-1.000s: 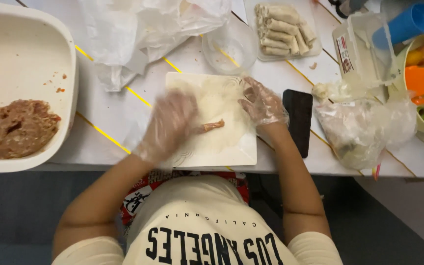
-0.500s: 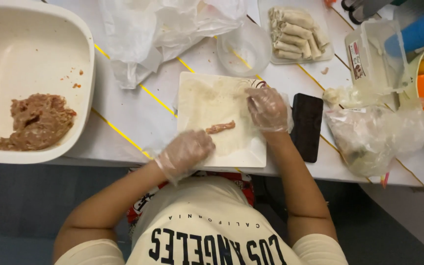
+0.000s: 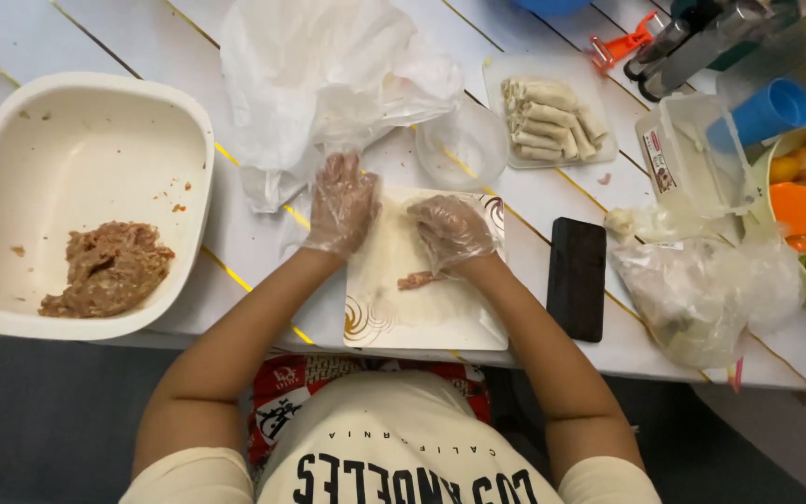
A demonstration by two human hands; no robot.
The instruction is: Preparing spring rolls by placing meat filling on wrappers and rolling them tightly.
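While both gloved hands rest on the pale wrapper (image 3: pixel 394 271) spread over the square plate (image 3: pixel 473 329), my left hand (image 3: pixel 340 207) lies flat at its eleven o'clock edge, grip spread. My right hand (image 3: pixel 451 231) curls loosely at one o'clock, just above the meat strip (image 3: pixel 417 279). At nine o'clock on the tabletop (image 3: pixel 114 37) sits the filling tub (image 3: pixel 11 121).

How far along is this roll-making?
Done: a tray of finished rolls. In hand: both gloved hands, left hand and right hand, rest on a wrapper holding a meat strip, not yet rolled. Left: a mound of filling in the tub.
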